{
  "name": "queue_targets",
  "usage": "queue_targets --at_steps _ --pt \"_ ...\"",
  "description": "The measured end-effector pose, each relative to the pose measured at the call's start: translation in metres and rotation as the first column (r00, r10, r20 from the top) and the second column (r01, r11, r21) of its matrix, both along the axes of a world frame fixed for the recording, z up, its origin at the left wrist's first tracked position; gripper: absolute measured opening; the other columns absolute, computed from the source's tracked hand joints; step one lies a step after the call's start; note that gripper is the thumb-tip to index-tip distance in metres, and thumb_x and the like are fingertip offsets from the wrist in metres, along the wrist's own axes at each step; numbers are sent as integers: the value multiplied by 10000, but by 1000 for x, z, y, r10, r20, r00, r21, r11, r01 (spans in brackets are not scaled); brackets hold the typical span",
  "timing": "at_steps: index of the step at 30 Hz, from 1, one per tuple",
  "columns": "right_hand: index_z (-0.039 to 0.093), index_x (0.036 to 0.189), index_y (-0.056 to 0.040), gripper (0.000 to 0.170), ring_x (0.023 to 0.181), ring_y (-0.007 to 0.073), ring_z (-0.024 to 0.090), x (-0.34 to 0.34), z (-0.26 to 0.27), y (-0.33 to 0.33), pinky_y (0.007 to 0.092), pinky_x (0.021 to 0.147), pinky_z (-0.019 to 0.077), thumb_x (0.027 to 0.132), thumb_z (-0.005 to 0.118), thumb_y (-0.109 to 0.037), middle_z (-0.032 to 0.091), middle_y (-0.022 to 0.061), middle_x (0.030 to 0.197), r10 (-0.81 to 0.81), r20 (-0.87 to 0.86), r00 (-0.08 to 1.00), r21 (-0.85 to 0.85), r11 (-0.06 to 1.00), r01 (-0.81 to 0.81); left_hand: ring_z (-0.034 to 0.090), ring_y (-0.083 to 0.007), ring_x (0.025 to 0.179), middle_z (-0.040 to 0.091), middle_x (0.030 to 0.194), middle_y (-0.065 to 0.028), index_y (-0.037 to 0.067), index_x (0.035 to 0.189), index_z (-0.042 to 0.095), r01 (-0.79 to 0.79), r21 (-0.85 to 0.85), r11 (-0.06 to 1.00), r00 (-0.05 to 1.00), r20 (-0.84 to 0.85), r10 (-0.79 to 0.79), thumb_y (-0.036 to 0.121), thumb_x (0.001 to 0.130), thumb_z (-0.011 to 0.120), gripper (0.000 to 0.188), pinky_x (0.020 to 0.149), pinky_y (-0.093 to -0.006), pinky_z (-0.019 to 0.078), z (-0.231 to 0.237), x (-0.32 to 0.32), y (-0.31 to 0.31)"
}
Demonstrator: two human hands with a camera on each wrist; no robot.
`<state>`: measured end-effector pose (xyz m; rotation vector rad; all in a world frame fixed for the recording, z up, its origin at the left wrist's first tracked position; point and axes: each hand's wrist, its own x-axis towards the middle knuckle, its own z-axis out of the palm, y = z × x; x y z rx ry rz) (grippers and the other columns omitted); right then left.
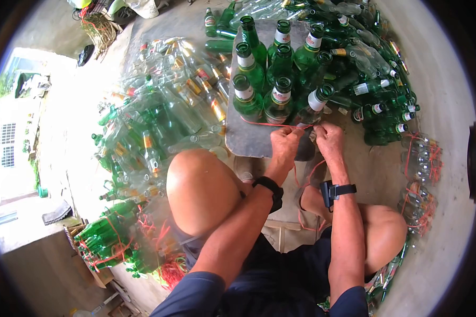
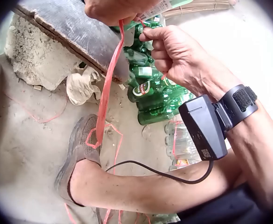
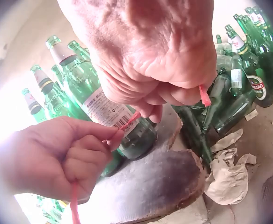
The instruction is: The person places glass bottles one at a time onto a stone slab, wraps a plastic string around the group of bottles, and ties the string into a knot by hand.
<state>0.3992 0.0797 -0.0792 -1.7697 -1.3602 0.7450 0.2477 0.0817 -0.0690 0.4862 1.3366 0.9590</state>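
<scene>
Several green glass bottles stand upright in a cluster on a dark slab. A pink plastic string runs low around the front of the cluster. With its fingers curled, my left hand pinches the string at the front bottles. Just to its right, my right hand grips another part of the string. A short pink stretch spans the two hands in the right wrist view, in front of a bottle with a white printed label. From my left hand a long tail hangs down toward the shoe.
Clear and green bottles lie heaped left of the slab. More green bottles are piled at right, near the wall. String-tied bottle bundles rest at lower left, others along the right. A crumpled white cloth lies beside the slab.
</scene>
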Motion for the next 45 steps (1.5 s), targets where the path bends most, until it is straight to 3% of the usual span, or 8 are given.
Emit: queue_targets --at_steps 9,15,20,24,32,39,41,45 --pt "617 741 25 262 546 298 487 0 6 7 434 579 427 903 710 -160 534 201 625 -8 45 999 -48 999 11 446 -64 584 588 687 24 -42 835 738 -35 89 995 999 -35 38 140 842 730 182 506 -273 337 4 1 -4" --pt "642 742 15 273 544 298 513 -6 8 -1 448 592 440 912 712 -187 561 196 623 -66 -17 998 -108 992 63 412 -65 510 557 667 31 -36 919 744 -16 22 1000 1000 -2 16 126 855 781 178 450 -264 291 -2 -1 -2" --pt "678 775 4 267 661 440 630 -4 9 5 484 628 473 903 698 -229 634 243 710 -54 90 994 -151 986 67 434 -66 543 565 663 32 -40 849 730 -14 12 1000 999 -30 14 124 847 752 166 478 -277 315 7 -3 0" --pt "664 763 11 267 675 450 634 -6 8 6 481 628 474 898 697 -217 637 252 729 -44 130 991 -133 989 61 426 -65 537 560 663 33 -42 853 726 -15 -3 1000 999 -31 15 130 850 756 174 474 -276 307 5 -3 -2" --pt "677 836 23 239 605 253 532 -1 2 -8 432 646 476 928 662 -197 588 179 657 -41 -68 997 -212 977 26 415 -48 583 565 684 54 -56 938 760 12 13 1000 999 -51 -11 195 929 755 252 497 -272 310 4 0 -7" --pt "713 938 10 207 773 357 677 -3 16 -34 450 749 524 945 568 -137 702 233 840 105 -128 986 -198 972 -129 440 -46 614 592 707 47 -80 1026 779 133 131 982 985 -124 -117 221 981 709 313 506 -282 346 -2 0 -12" --pt "702 964 42 214 751 194 630 -1 14 -36 391 706 506 978 586 -138 703 175 791 206 -76 976 -265 939 -219 459 -53 620 614 713 29 -86 1022 775 156 169 973 983 -128 -135 226 989 700 323 513 -286 368 -8 1 -14" --pt "705 1000 31 213 752 194 637 -3 -2 -41 397 704 509 982 571 -133 703 183 799 220 -121 968 -221 945 -242 480 -54 629 637 728 13 -85 1010 774 213 184 960 970 -158 -185 226 988 699 321 528 -277 386 -5 2 -17"
